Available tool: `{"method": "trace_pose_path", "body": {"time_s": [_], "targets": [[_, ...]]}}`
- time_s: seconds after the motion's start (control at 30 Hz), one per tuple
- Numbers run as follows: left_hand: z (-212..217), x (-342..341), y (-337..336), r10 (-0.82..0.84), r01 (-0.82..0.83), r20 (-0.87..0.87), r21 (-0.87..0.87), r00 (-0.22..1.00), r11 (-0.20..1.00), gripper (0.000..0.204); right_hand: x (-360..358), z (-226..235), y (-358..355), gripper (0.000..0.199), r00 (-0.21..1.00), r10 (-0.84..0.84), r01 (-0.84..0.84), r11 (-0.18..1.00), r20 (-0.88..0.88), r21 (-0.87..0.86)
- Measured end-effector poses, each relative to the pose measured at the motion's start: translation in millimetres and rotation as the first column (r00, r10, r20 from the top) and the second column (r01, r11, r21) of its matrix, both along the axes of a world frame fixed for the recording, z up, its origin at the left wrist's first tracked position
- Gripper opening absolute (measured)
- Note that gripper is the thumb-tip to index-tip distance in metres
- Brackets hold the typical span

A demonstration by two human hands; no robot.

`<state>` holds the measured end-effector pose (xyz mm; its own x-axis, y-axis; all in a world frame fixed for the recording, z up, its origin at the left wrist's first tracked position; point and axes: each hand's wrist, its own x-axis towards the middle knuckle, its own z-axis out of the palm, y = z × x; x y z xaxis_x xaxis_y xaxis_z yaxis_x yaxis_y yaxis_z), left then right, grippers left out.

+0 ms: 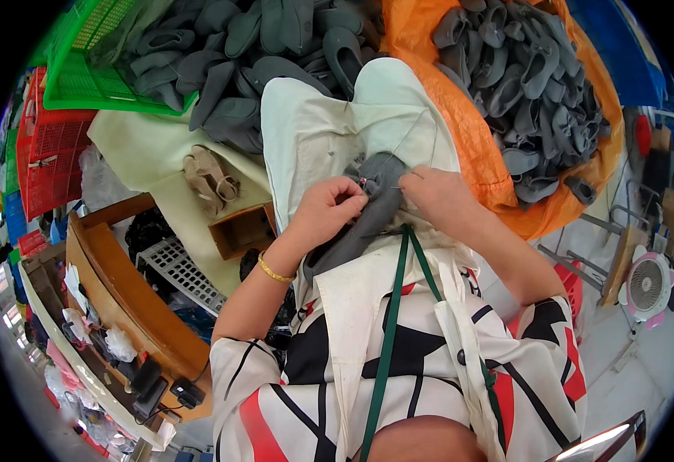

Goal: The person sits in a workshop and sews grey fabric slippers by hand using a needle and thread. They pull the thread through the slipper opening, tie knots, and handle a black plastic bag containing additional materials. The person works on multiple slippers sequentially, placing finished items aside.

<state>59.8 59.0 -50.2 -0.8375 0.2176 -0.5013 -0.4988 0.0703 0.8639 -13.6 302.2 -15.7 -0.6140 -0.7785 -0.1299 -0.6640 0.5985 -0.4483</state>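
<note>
2 beige shoes (198, 175) are laid on a pale yellow sheet (137, 146), near an open brown wooden box (231, 240). A red perforated plastic crate (50, 142) is seen at far left; 1 round white-and-pink fan (647, 285) is placed at far right.

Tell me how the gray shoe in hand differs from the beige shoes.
The gray shoe is dark; the beige shoes are light. The gray shoe is held in the left hand; the beige shoes lie untouched on a pale sheet. The gray shoe is single; the beige shoes are a pair. Both are footwear.
</note>
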Motion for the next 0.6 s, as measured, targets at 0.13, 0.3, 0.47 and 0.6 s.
{"method": "trace_pose_path", "body": {"time_s": [0.13,0.3,0.47,0.6], "targets": [[6,5,6,-0.005,0.012,0.042,-0.185,0.999,0.983,0.024,-5,7,19,0.013,0.782,-0.271,0.358,0.933,0.562,-0.047],[-2,11,23,-0.033,0.036,0.020,-0.177,0.999,0.984,0.027,-7,19,55,0.012,0.131,-0.079,0.919,0.384,0.988,-0.091],[-1,20,24,0.074,-0.083,-0.123,-0.069,0.990,0.994,0.019,-29,18,137,0.022,0.212,0.216,0.973,-0.135,0.953,-0.186],[48,18,17,-0.148,-0.030,-0.359,-0.445,0.921,0.895,0.014,-37,3,227,0.026,0.472,0.117,0.839,-0.364,0.874,-0.405]]}}
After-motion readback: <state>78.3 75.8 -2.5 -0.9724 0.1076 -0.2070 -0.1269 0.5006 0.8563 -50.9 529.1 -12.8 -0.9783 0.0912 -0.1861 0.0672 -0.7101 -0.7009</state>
